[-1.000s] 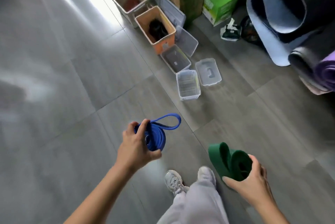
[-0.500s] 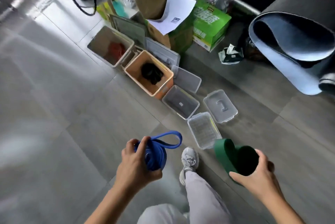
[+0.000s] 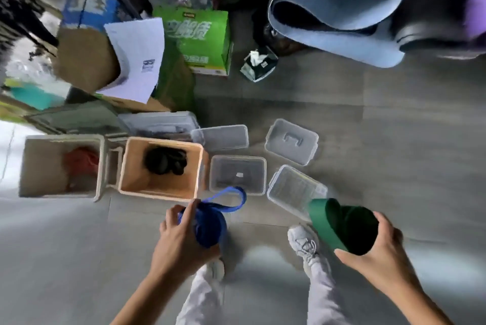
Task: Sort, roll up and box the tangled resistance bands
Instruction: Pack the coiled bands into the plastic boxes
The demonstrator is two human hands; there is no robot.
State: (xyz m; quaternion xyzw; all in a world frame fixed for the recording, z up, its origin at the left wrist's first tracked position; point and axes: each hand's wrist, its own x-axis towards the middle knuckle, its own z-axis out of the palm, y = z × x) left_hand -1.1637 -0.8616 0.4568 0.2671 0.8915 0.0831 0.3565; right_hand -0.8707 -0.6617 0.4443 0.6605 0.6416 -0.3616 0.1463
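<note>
Grey floor tiles (image 3: 394, 140) lie under us, with open boxes lined up just ahead. We grip a rolled blue band (image 3: 210, 224) in our left hand (image 3: 181, 240), fingers curled round it, its loose loop reaching toward a clear tub (image 3: 238, 176). Our right hand (image 3: 381, 253) cups a rolled green band (image 3: 344, 227) beside another clear tub (image 3: 294, 190). A black band (image 3: 165, 160) sits in the orange box (image 3: 160, 193)

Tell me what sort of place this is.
Likely a home storage or workout corner: rolled exercise mats beside a green carton, and sorting bins on a grey tiled floor.
</note>
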